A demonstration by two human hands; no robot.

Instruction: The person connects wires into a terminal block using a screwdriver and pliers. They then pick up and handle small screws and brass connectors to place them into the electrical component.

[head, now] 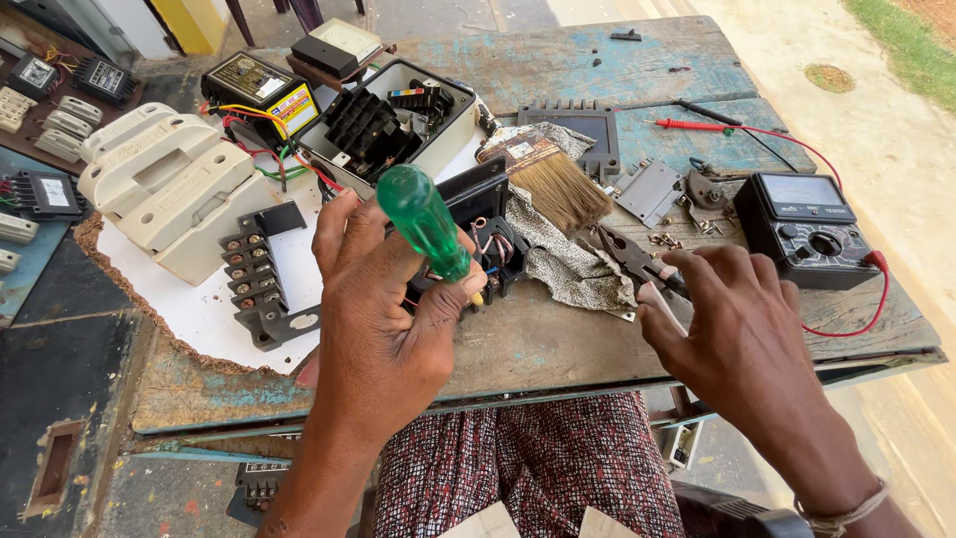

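Left hand [383, 319] is closed round a screwdriver w/ green clear handle [423, 221]; handle sticks up-left, shaft end is hidden at the thumb. A black meter part [488, 234] w/ coloured wires is seen just behind the hand, touching or nearly so; cannot be told which. Right hand [742, 339] is held open, fingers spread, palm down, nothing gripped; fingertips are near pliers [637, 264] lying on a patterned cloth [573, 264].

A worn wooden bench [558, 344] w/ flaking blue paint carries everything, set outdoors on bare sandy ground. A brush [558, 184] lies on the cloth. Right of it, an analogue multimeter [807, 229] w/ red lead is placed close to the bench's right edge. Left: black terminal block [261, 284] on a white sheet, cream meter covers [169, 184], an open meter box [388, 125]. Bare wood is left along the front edge, between the hands.
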